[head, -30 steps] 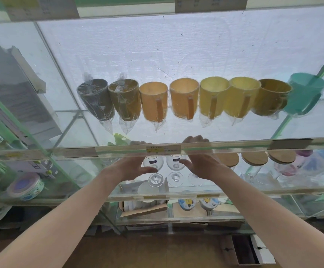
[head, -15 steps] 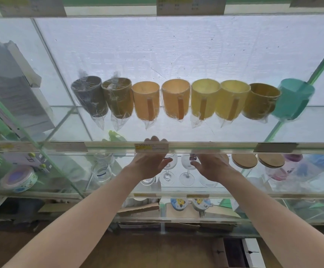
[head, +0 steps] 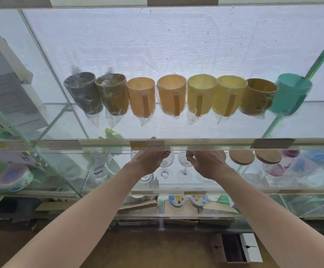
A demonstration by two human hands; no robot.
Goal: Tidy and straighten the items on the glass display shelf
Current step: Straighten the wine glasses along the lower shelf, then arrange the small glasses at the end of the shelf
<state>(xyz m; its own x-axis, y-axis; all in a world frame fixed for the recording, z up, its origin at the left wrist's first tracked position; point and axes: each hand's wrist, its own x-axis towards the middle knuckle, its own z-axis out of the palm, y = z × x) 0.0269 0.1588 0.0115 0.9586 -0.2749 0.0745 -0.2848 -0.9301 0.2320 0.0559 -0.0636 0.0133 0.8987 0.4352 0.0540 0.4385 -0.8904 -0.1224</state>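
Observation:
Several wine glasses stand in a row on the middle glass shelf [head: 263, 190]; the two inner ones [head: 164, 168] [head: 184, 168] show between my hands. My left hand [head: 147, 160] reaches under the upper shelf's front strip [head: 215, 142] and curls around the bowl of the leftmost wine glass, whose foot [head: 145, 179] shows below my wrist. My right hand [head: 205, 164] curls around the rightmost glass in the same way. Both bowls are mostly hidden by my hands. A row of plastic-wrapped mugs [head: 172, 97] stands on the upper shelf.
A teal mug [head: 290, 93] ends the mug row at the right. Two wooden lids [head: 241, 157] [head: 268, 156] and coloured cups lie right of the glasses. A clear tumbler [head: 99, 169] and a round tin [head: 14, 176] are to the left. An open box [head: 234, 250] is on the floor.
Both hands have moved further in under the upper shelf and closed around the outer wine glasses. The view has tilted up slightly, so the mug row sits lower in frame.

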